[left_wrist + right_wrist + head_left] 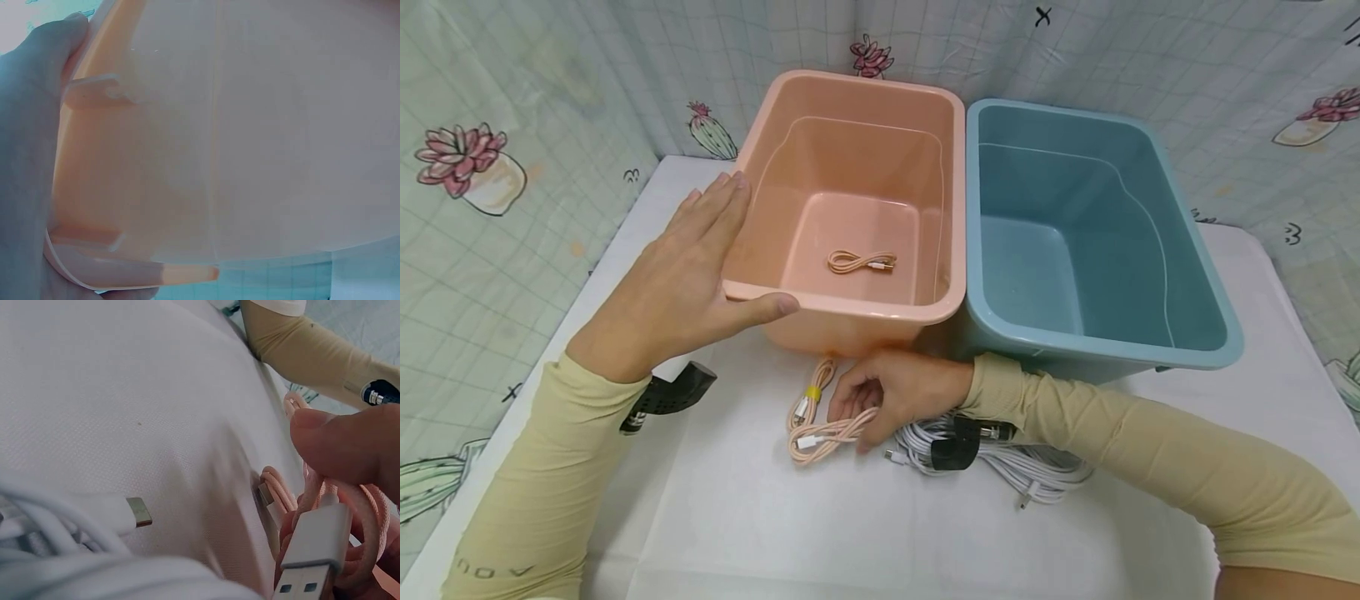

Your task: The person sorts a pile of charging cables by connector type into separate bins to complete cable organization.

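My left hand [681, 262] rests on the near left corner of a pink plastic bin [850, 310], fingers stretched along the rim and thumb over its front edge. The bin's outer wall [281, 137] fills the left wrist view. Inside on the bottom lies a coiled pink charging cable [859, 262]. In front of the bins, my right hand [910, 387] pinches a looped pink USB cable [372, 519] between thumb and fingers; its USB plug [315, 540] points toward the right wrist camera. Beside it lies another pink cable coil with a yellow tie [813, 392].
A blue-green bin [1105, 343] stands directly right of the pink one. Under my right wrist lies a pile of white cables [1052, 477] with loose plugs. A white cloth [775, 533] covers the table, and a patterned curtain [917, 33] hangs behind.
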`<state>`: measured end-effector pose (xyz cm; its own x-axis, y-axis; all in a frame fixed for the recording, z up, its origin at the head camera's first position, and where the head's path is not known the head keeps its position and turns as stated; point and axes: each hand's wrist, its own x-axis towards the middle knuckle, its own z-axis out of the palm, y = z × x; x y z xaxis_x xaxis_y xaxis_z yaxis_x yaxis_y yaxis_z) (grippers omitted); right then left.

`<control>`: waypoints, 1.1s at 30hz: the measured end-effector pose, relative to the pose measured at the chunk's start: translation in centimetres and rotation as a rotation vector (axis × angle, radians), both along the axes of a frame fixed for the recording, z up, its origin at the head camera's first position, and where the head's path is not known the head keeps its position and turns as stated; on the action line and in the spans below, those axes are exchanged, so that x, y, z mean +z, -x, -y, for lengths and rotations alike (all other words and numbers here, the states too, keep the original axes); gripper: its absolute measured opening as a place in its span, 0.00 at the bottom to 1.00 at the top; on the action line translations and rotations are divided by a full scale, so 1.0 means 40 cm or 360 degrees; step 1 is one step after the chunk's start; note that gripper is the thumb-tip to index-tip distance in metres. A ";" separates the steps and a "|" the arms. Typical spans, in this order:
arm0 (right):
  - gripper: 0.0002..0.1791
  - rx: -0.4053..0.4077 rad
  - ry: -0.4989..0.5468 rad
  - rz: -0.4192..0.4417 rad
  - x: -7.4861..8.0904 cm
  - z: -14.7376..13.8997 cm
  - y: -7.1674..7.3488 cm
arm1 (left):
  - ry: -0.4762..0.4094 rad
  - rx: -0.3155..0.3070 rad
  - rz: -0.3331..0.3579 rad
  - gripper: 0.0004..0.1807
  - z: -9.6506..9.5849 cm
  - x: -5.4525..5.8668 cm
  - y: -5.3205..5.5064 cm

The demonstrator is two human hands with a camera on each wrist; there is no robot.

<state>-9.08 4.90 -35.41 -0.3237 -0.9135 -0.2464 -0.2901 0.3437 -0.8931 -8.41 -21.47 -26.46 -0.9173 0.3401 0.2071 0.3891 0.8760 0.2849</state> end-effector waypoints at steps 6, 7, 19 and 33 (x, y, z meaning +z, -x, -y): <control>0.20 0.0019 0.0044 -0.0063 0.023 -0.008 -0.005 | -0.0017 -0.0015 -0.0015 0.62 0.000 -0.001 -0.001; 0.20 0.0018 0.0050 -0.0065 0.026 -0.009 -0.006 | -0.0018 -0.0014 -0.0013 0.62 0.001 -0.001 -0.001; 0.20 -0.0025 0.0067 0.0016 0.060 -0.006 -0.030 | -0.0003 0.0005 0.0044 0.62 0.002 -0.004 -0.003; 0.19 -0.0016 0.0170 -0.0162 0.151 -0.005 -0.075 | -0.0031 -0.0017 0.0020 0.61 0.002 -0.001 -0.003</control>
